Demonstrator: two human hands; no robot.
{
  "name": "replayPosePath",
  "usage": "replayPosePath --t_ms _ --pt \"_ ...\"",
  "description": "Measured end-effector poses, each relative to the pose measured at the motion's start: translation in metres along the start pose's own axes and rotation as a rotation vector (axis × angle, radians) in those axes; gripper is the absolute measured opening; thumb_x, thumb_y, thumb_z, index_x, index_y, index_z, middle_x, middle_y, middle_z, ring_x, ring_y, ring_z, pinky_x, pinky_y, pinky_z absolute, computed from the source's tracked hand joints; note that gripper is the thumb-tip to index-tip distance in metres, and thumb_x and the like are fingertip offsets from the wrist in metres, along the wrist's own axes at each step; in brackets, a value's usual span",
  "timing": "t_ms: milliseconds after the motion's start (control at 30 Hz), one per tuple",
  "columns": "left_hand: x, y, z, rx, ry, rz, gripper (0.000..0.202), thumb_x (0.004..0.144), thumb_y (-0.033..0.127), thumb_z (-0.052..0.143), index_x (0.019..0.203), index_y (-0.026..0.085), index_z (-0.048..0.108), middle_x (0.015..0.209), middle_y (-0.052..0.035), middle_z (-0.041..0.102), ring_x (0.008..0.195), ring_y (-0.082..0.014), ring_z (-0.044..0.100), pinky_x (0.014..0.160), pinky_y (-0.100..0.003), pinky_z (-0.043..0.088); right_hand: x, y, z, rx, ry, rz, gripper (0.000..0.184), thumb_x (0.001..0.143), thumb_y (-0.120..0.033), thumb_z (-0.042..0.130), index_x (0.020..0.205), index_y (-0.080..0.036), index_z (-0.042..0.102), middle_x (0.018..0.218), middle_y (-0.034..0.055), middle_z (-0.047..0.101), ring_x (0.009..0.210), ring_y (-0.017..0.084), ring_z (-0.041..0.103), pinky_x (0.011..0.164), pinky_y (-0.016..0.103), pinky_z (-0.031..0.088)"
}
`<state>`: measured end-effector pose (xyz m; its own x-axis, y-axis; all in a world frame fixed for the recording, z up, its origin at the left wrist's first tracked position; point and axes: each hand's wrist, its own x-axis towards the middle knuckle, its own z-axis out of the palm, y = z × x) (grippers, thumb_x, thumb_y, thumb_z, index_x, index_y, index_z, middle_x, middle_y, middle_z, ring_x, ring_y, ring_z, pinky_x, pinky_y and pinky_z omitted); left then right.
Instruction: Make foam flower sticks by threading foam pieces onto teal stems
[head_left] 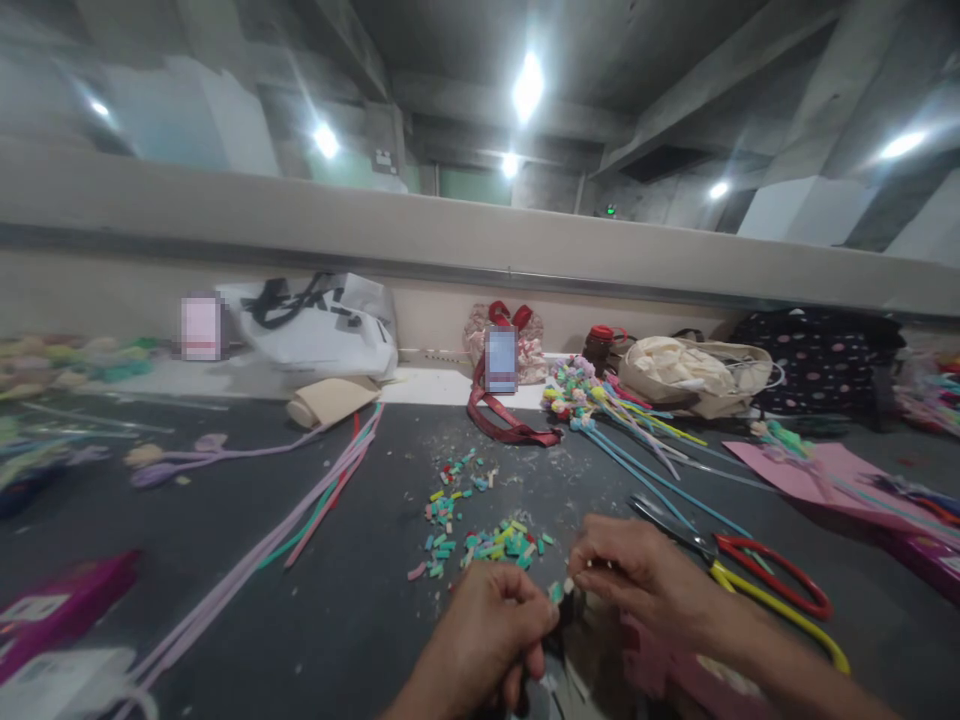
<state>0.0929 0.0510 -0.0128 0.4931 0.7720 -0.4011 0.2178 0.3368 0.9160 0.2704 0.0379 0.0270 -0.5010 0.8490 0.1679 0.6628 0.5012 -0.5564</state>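
Note:
My left hand [491,625] is closed in a pinch around a small teal piece [555,591], which looks like a cut bit of fuzzy chenille stem. Close beside it, my right hand [637,570] has its thumb and forefinger pressed together. A tiny pale piece [568,584] shows near the right fingertips, but what they grip is too small to make out. Just beyond the hands lies a loose pile of short coloured pieces [506,542] in teal, yellow, pink and red. Scissors [709,550] with red and yellow handles rest on the dark table, partly behind my right forearm.
Long lilac stems [292,510] run across the left of the table [360,640]. A bunch of fuzzy flowers [574,390] lies behind the scissors. A phone [501,360] leans on a floral bag at the back. Pink paper [832,475] and a black dotted bag [817,355] are at right.

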Motion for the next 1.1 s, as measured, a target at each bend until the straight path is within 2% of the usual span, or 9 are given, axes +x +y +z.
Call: replayPosePath --t_ms 167,467,800,1000,1100 --pt "-0.002 0.003 0.003 0.036 -0.004 -0.003 0.014 0.063 0.022 0.048 0.05 0.016 0.048 0.034 0.0044 0.05 0.021 -0.0037 0.034 0.023 -0.013 0.017 -0.001 0.002 0.004 -0.04 -0.047 -0.046 0.018 0.084 -0.019 0.041 0.072 -0.017 0.054 0.07 -0.0014 0.051 0.064 0.009 0.048 0.059 0.018 0.036" --pt "0.0 0.001 0.003 0.07 0.032 0.019 0.013 0.062 0.02 0.049 0.05 0.016 0.05 0.033 0.0044 0.05 0.021 -0.0039 0.034 0.024 -0.013 0.02 -0.001 0.012 0.015 -0.251 -0.063 -0.081 0.022 0.083 -0.021 0.042 0.066 -0.018 0.056 0.073 -0.0001 0.055 0.064 0.009 0.049 0.058 0.018 0.036" --pt "0.0 0.0 0.004 0.1 0.037 0.027 0.011 0.063 0.02 0.047 0.053 0.016 0.049 0.034 0.005 0.049 0.022 -0.0035 0.032 0.024 -0.013 0.021 0.0 0.006 0.018 -0.355 -0.056 -0.093 0.021 0.081 -0.016 0.043 0.063 -0.018 0.053 0.068 -0.0017 0.054 0.059 0.008 0.047 0.053 0.018 0.034" --pt "0.0 -0.001 0.004 0.113 0.045 0.032 0.01 0.062 0.018 0.045 0.052 0.017 0.047 0.033 0.0053 0.048 0.022 -0.0036 0.032 0.025 -0.013 0.021 0.004 -0.004 0.014 -0.506 -0.133 -0.096 0.023 0.082 -0.018 0.041 0.062 -0.017 0.054 0.068 -0.0001 0.056 0.057 0.009 0.048 0.052 0.019 0.033" --pt "0.001 -0.001 0.004 0.119 0.046 0.022 0.009 0.061 0.018 0.045 0.052 0.017 0.047 0.033 0.0053 0.048 0.022 -0.0043 0.033 0.025 -0.014 0.021 0.003 -0.004 0.015 -0.563 -0.126 -0.081 0.023 0.082 -0.018 0.041 0.063 -0.017 0.053 0.068 -0.0003 0.056 0.058 0.009 0.049 0.053 0.019 0.033"
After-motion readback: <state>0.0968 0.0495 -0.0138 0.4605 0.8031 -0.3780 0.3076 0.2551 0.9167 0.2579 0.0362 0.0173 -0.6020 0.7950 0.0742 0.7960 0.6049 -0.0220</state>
